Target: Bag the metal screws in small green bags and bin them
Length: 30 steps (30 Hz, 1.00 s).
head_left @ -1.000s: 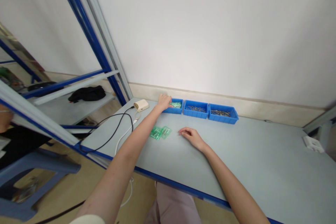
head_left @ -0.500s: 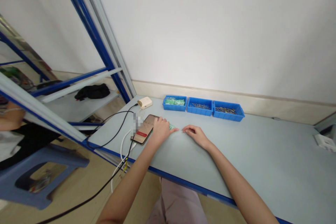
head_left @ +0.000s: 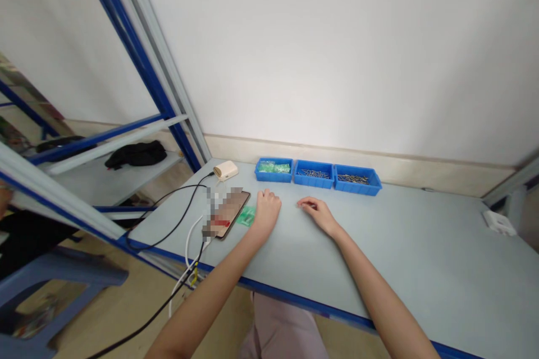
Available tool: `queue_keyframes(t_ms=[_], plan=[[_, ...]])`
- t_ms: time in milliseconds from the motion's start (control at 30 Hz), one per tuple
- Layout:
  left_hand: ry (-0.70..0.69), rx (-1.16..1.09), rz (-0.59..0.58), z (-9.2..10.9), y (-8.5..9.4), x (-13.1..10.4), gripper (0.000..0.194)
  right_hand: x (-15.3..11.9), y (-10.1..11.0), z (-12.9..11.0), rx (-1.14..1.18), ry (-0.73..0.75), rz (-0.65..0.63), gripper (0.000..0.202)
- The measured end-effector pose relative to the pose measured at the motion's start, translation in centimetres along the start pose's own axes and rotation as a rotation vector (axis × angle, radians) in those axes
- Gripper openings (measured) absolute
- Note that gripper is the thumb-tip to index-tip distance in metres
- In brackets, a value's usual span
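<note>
My left hand (head_left: 268, 210) rests on the table with its fingers curled down. Whatever may be under those fingers is hidden. Just left of it lies a small green plastic packet (head_left: 246, 216), next to a phone (head_left: 232, 212) with a lit screen. My right hand (head_left: 319, 214) is a short way to the right, its fingers loosely bent and the thumb apart from them. Nothing shows in it.
Along the wall stand three blue bins: one with green packets (head_left: 273, 168), two with metal pieces, a middle bin (head_left: 314, 182) and a right bin (head_left: 357, 187). A cream device (head_left: 226, 170), cables (head_left: 177, 229) and a white adapter (head_left: 499, 223) are also there.
My left hand has come off the green packet and shifted right, leaving the packet in view beside the phone. My right hand stays about where it was. The view has turned slightly.
</note>
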<state>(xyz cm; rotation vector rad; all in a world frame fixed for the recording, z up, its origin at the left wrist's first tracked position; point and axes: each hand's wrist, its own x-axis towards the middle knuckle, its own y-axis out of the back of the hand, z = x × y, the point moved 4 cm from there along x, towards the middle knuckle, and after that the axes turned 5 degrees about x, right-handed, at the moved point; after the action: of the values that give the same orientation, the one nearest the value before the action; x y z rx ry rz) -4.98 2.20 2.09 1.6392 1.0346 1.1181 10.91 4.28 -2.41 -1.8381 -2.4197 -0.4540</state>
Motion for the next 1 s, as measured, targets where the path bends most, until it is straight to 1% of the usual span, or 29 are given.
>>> queue_keyframes(t_ms=[67, 167, 267, 333, 467, 567, 633, 700, 800, 833, 900, 933, 1000], plan=[[-0.002, -0.045, -0.021, 0.1, -0.2, 0.4, 0.023, 0.2, 0.9, 0.2, -0.018, -0.017, 0.049, 0.021], [0.026, -0.093, -0.070, -0.1, -1.1, 0.3, 0.026, 0.2, 1.5, 0.4, -0.034, -0.050, 0.080, 0.022], [0.050, -0.102, -0.101, -0.4, -2.4, -0.5, 0.018, 0.2, 1.3, 0.4, -0.043, -0.039, 0.055, 0.022], [0.067, -0.098, -0.097, -0.3, -2.8, -1.1, 0.017, 0.1, 0.9, 0.5, -0.052, -0.029, 0.024, 0.022], [0.044, -0.118, -0.060, 0.3, -2.8, -1.4, 0.031, 0.1, 0.6, 0.7, -0.065, -0.019, 0.001, 0.022], [-0.039, -0.205, -0.046, 1.2, -2.2, -0.4, 0.031, 0.1, 0.8, 1.0, -0.061, -0.008, 0.017, 0.022], [-0.094, -0.346, -0.026, 2.0, -1.5, 0.7, 0.025, 0.2, 1.0, 1.1, -0.038, -0.005, 0.030, 0.025], [-0.112, -0.551, 0.031, 2.8, -0.8, 2.0, 0.023, 0.3, 1.3, 1.4, 0.020, -0.023, 0.047, 0.032], [-0.024, -0.863, 0.157, 3.6, -0.2, 3.8, 0.023, 0.6, 2.0, 2.1, 0.130, -0.104, 0.114, 0.037], [0.023, -0.962, 0.189, 3.8, -0.4, 4.3, 0.022, 0.7, 2.3, 2.4, 0.150, -0.128, 0.148, 0.036], [0.112, -1.162, 0.211, 4.0, -1.3, 5.0, 0.020, 0.9, 2.9, 2.9, 0.160, -0.152, 0.224, 0.034], [0.143, -1.257, 0.203, 4.0, -2.0, 5.3, 0.021, 1.0, 3.2, 3.1, 0.156, -0.155, 0.259, 0.034], [0.172, -1.400, 0.155, 4.0, -3.4, 5.7, 0.029, 1.2, 3.8, 3.4, 0.150, -0.155, 0.312, 0.034]])
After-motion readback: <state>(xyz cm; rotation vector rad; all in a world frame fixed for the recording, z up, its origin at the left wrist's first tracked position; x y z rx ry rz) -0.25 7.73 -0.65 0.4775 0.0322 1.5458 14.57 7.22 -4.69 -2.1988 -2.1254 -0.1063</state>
